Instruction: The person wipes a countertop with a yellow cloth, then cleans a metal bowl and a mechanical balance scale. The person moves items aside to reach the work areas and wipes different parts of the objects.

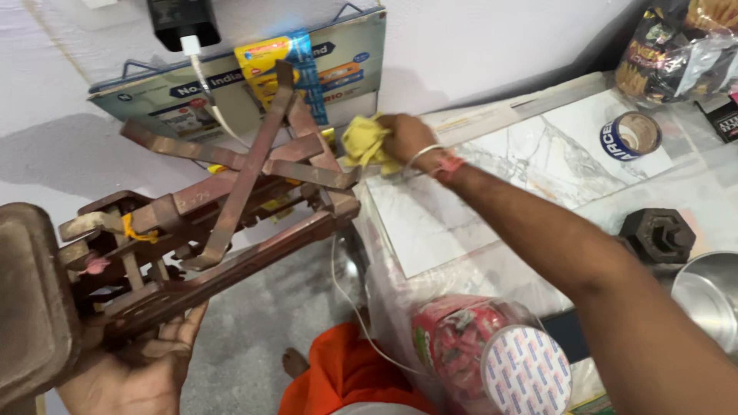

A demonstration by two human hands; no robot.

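Note:
My left hand (142, 369) grips the underside of a rusty brown metal balance scale (223, 215) and holds it tilted in the air at the lower left. Its flat pan (31, 292) fills the left edge. My right hand (403, 138) reaches across and presses a bunched yellow cloth (361, 142) against the far end of the scale's frame. A bangle and a pink thread band circle that wrist.
A marble-pattern counter (538, 154) lies to the right with a tape roll (630, 137), a black hexagonal weight (657, 234), a steel bowl (707, 296) and snack packets (676, 46). A candy jar (492, 353) in plastic stands near. A charger (184, 23) and white cable hang on the wall.

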